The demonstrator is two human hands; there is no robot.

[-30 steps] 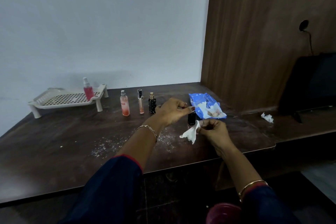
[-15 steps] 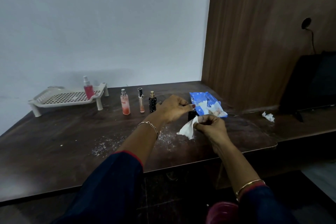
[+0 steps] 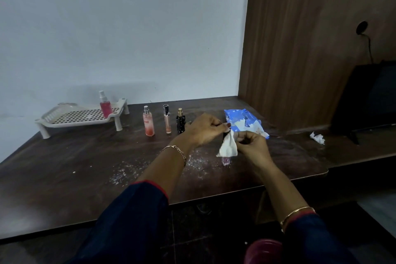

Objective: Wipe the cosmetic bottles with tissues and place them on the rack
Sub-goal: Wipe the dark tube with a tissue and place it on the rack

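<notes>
White crumpled tissue wraps a small dark-capped pink bottle; left hand fingers pinch its cap, right hand fingers pinch the tissue.

A white tissue drapes the small pink bottle you hold; peach spray, slim vial and black bottle stand in a row — red spray bottle on the white rack.
</notes>
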